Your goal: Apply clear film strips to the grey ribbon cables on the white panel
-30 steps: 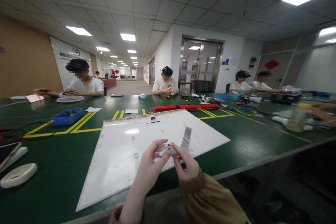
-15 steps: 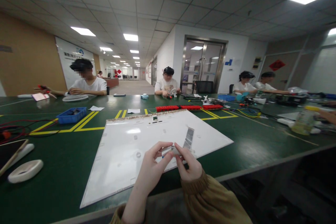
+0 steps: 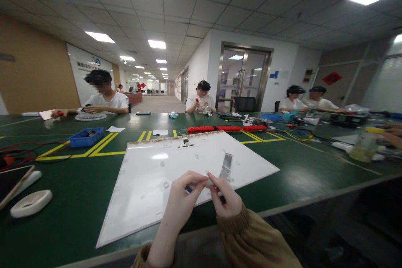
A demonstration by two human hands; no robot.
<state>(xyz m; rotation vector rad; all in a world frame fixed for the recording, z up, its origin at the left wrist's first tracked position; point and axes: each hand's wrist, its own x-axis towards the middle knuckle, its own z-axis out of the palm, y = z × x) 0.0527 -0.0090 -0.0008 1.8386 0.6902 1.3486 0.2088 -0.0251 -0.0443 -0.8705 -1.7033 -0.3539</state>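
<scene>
My left hand and my right hand meet over the near part of a white panel. Both are closed, thumbs and fingers pinched close together at the fingertips. A small pale piece shows between them, mostly covered, so its kind is unclear. A bit of blue shows inside the curl of my left fingers. Just beyond my right hand, a shiny silver strip lies on the panel. A small dark part sits near the panel's far edge.
A blue bin stands at left on the green table. A white oval ring and a tablet-like device lie at near left. Red strips lie beyond the panel. A yellow-capped jar stands right. Several people work across the table.
The silvery piece that showed in my left fingers is now mostly hidden; my left fingers have closed in and shifted slightly. Across the table, a co-worker has raised a red-handled tool.
</scene>
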